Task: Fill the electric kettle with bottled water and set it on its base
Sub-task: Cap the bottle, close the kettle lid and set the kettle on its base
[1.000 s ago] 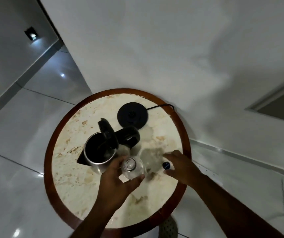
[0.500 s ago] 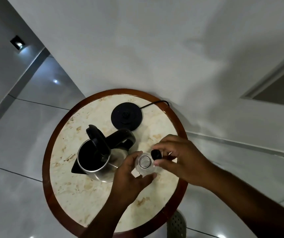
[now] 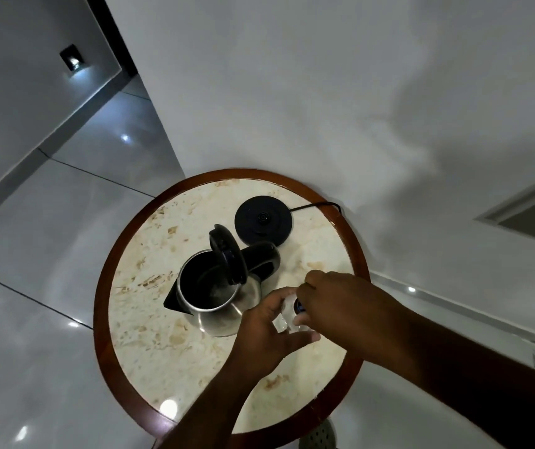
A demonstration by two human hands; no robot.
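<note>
Fingers of the left hand [image 3: 267, 332] wrap the clear plastic bottle [image 3: 287, 314], near the worktop's right edge. Right hand [image 3: 334, 303] pinches the dark round cap [image 3: 299, 308] on the bottle's mouth. Just beside, at centre, stands the polished steel kettle [image 3: 219, 299], black lid [image 3: 227, 254] hinged upright. Flat black disc base [image 3: 263, 220] lies at the far edge of the round, wood-rimmed marble worktop [image 3: 149, 325].
</note>
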